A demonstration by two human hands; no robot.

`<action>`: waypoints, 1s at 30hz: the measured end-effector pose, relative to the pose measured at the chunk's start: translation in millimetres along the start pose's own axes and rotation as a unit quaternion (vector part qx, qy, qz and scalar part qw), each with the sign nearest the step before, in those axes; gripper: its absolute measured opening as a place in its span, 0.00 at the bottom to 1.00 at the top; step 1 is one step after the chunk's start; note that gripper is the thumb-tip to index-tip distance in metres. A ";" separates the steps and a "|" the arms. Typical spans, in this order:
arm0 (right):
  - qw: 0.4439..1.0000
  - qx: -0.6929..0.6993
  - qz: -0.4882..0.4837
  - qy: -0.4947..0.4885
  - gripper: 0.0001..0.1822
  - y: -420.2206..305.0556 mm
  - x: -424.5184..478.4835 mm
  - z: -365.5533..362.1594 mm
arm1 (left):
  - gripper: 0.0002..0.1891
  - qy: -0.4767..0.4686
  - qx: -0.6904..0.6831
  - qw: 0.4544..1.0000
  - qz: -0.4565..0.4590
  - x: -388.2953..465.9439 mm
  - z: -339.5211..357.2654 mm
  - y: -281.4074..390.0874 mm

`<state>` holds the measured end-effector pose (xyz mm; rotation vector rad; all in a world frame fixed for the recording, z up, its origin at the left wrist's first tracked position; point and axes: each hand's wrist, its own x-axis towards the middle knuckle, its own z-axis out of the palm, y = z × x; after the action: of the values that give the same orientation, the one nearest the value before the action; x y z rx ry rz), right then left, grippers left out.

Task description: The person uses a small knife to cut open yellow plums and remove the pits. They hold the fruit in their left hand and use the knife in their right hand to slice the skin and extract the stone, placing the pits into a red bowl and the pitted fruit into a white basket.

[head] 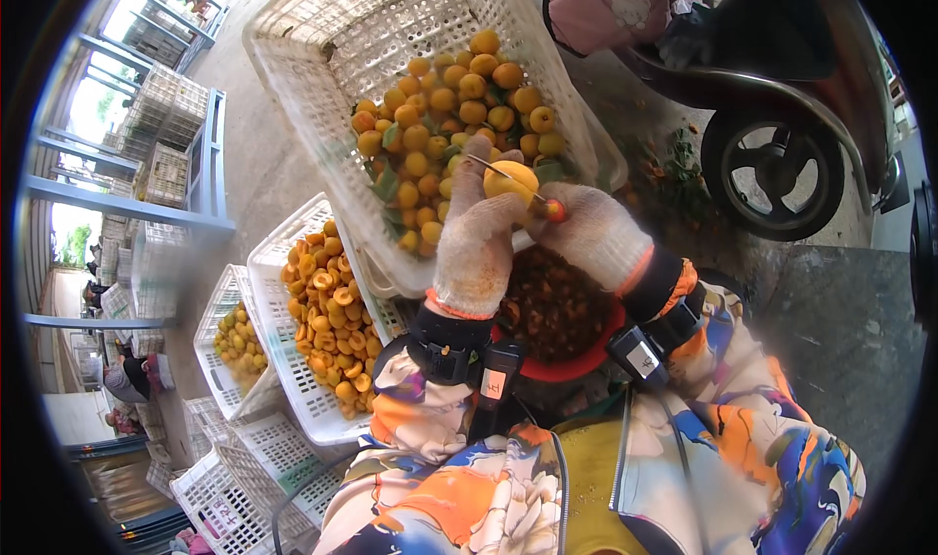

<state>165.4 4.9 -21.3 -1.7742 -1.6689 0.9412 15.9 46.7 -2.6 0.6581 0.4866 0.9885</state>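
Both my hands wear off-white knit gloves with soiled fingers. In my left hand (pixel 476 247) is a whole-looking yellow-orange apricot (pixel 506 179), held between thumb and fingers. My right hand (pixel 597 229) grips a small tool with a red-and-yellow handle (pixel 555 210). Its thin metal blade (pixel 492 167) lies across the apricot; whether it has cut in is unclear. Below my hands, a red basin (pixel 579 369) holds many apricot pits (pixel 553 306). Just beyond, a large white plastic crate (pixel 293 79) contains whole apricots (pixel 415 137) and some green leaves.
A white crate (pixel 272 350) of pitted apricot halves (pixel 333 313) stands left, beside a smaller crate (pixel 212 328) of whole apricots. Other crates (pixel 234 511) sit lower left. A scooter wheel (pixel 773 177) is at right. Blue metal frames (pixel 132 207) and crate stacks line the far left.
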 end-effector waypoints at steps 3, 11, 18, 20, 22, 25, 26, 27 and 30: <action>0.996 0.067 -0.054 0.013 0.12 7.3 0.4 2.2 | 0.34 -0.014 -0.018 0.997 -0.075 -1.3 -6.9 -3.9; 0.997 -0.050 -0.001 0.054 0.11 7.3 3.2 12.4 | 0.31 0.016 0.164 0.986 0.019 -2.8 7.9 -4.0; 0.991 -0.082 0.009 0.103 0.11 6.6 3.1 15.6 | 0.32 0.036 0.114 0.993 -0.015 2.6 -1.8 -8.3; 0.992 -0.075 0.050 0.085 0.11 7.3 0.8 11.7 | 0.31 0.074 0.353 0.932 0.031 -1.8 14.9 -12.4; 0.994 -0.059 0.053 0.071 0.11 5.2 3.6 13.3 | 0.30 0.066 0.349 0.933 0.056 -3.1 11.4 -10.8; 0.995 -0.052 0.047 0.070 0.11 3.1 4.9 12.0 | 0.29 0.053 0.142 0.986 0.064 -4.0 9.1 -7.5; 0.994 -0.060 0.058 0.071 0.11 -0.5 4.4 7.4 | 0.29 0.044 0.033 0.997 0.060 -2.6 9.4 -7.1; 0.993 -0.068 0.069 0.074 0.12 -3.0 4.1 3.8 | 0.29 0.032 -0.007 0.999 0.016 0.5 4.0 -8.6; 0.995 -0.022 0.028 0.098 0.14 8.7 7.7 13.3 | 0.29 0.016 -0.039 0.998 -0.050 3.8 -10.5 -12.5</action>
<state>160.4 10.5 -37.4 -1.8849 -1.5346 0.7323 18.4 48.1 -19.1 0.5439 0.5017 0.9202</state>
